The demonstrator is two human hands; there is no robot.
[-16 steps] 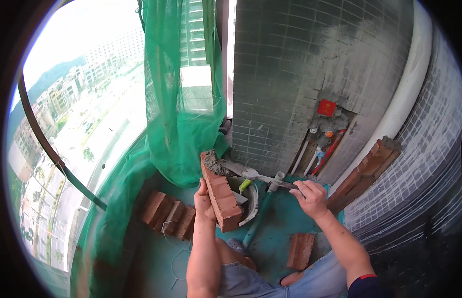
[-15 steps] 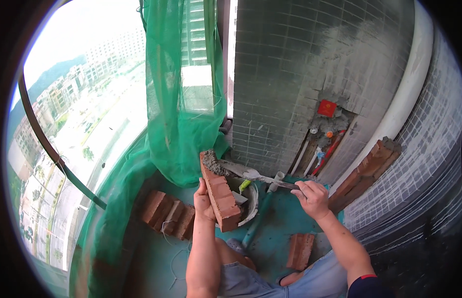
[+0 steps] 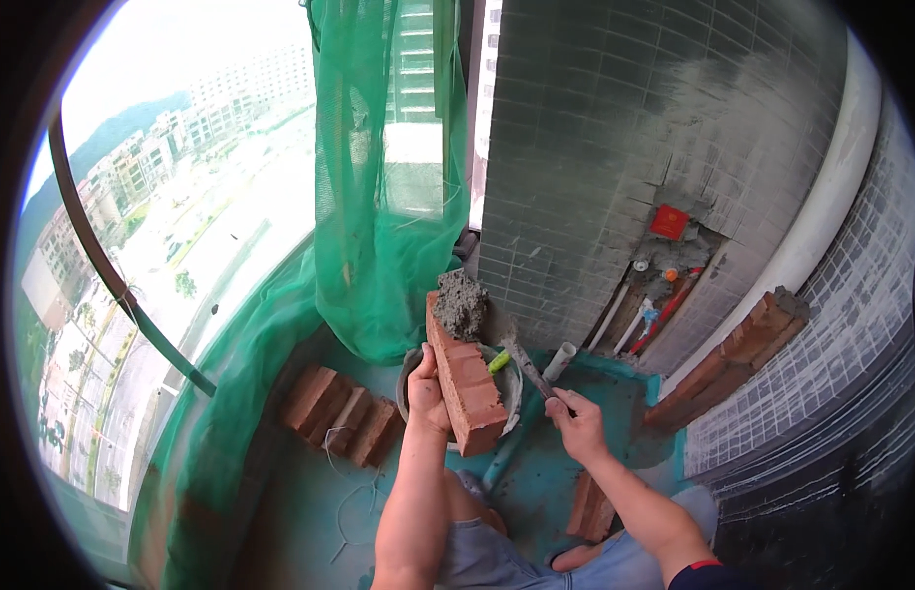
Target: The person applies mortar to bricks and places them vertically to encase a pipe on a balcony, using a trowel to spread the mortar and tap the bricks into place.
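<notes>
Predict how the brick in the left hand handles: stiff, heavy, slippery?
The brick is probably rigid and heavy, given its thick, blocky body. Rough edges suggest decent grip. Mortar heaped at the far end may tip it forward.

Brick (image 3: 465, 388): a long, reddish-orange block with rough edges and paler and darker bands across its visible face; held aslant near the middle of the view, its far end toward the upper left and its near end toward the lower right. Mortar (image 3: 461, 303): a grey, wet-looking, lumpy heap covering the far end of the brick, its outline uneven. Trowel (image 3: 527, 364): a grey metal blade, smeared and partly hidden, meeting the right edge of the mortar; its narrow shank and dark handle slant down to the right, apart from the brick.
</notes>
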